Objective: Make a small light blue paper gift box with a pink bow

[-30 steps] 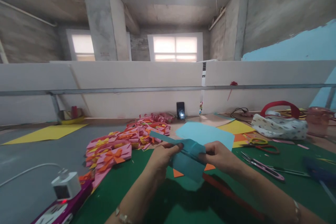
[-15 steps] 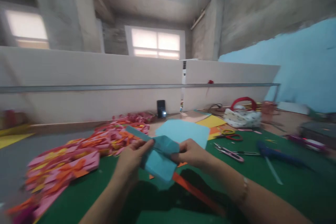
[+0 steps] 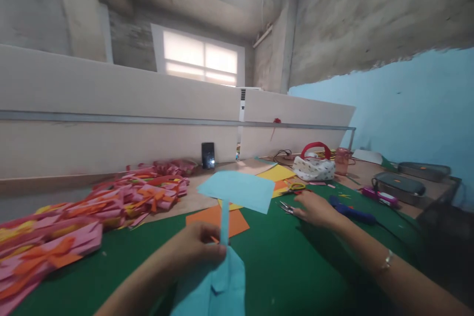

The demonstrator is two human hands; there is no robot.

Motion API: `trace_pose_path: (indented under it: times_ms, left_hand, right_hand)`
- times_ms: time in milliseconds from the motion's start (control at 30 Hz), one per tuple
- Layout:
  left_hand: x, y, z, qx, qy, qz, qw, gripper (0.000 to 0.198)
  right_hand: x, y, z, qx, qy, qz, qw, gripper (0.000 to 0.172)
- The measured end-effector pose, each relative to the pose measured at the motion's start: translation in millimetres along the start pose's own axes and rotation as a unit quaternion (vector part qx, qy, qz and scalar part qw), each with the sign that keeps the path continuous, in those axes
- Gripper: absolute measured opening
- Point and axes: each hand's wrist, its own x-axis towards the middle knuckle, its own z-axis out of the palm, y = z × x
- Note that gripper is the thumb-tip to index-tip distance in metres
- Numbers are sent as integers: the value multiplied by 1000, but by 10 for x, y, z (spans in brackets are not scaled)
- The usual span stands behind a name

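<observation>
Folded blue paper [image 3: 235, 276], gripped by both hands half a second earlier, is now held by the left hand [image 3: 200, 247] alone, low over a green mat [image 3: 274, 256]. The right hand [image 3: 318, 210] has been withdrawn from the paper and extended across the mat to a silver-tipped tool [image 3: 286, 207], whose points are seen just beyond the fingers while its handle is hidden under the hand; whether those fingers are closed on it cannot be told. The view has been turned to the right, and dark lidded containers [image 3: 400, 185] are shown more fully at the table's far right. The folded paper has been brought nearer the camera, with its narrow strip [image 3: 224, 222] pointed upward rather than to the left. By the left thumb and index finger the paper is pinched near the base of that strip; the strip is extended above the fingertips, and the wider folded body is hung below and beside them. An orange sheet [image 3: 239, 222], mostly covered earlier, is now exposed behind the strip, near a flat light-blue sheet [image 3: 237, 190]. Yellow-handled scissors [image 3: 297, 186] are seen just beyond the right hand.
</observation>
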Motion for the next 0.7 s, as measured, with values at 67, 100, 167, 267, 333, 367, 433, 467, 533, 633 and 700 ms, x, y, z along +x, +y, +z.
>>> trace_pose_path:
  times_ms: [67, 100, 167, 267, 333, 367, 433, 467, 533, 633, 700]
  left_hand:
    - [39, -57, 53, 28, -74, -7, 997, 16]
    - [46, -74, 59, 28, -89, -13, 996, 17]
    - [36, -84, 49, 15, -89, -23, 996, 17]
    - [-8, -52, 28, 5, -60, -32, 998, 15]
    - [-34, -17, 29, 25, -47, -41, 998, 13]
    - [-41, -3, 33, 41, -46, -45, 997, 12]
    - [-46, 11, 45, 69, -50, -48, 995, 11]
    - [-43, 9, 49, 78, -52, -48, 994, 10]
    - [-35, -14, 52, 85, -52, -43, 994, 10]
    - [-22, -65, 41, 89, -63, -39, 993, 11]
    - [-20, -88, 27, 86, -80, -46, 992, 12]
  right_hand:
    - [12, 125, 222, -25, -10, 14, 1000, 17]
    - [24, 158, 308, -33, -11, 16, 999, 15]
    - [57, 189, 423, -46, -9, 16, 999, 17]
    - [105, 181, 482, -61, -10, 18, 998, 20]
    - [106, 133, 469, -62, -6, 11, 998, 24]
    - [88, 88, 446, -46, -6, -3, 999, 26]
    - [14, -55, 366, 30, -16, -51, 998, 28]
    - [-41, -151, 311, 90, -35, -76, 992, 29]
    - [-167, -373, 186, 238, -111, -100, 960, 29]
    - [-328, -685, 47, 427, -262, -44, 864, 31]
    - [-380, -819, 34, 468, -296, -23, 832, 38]
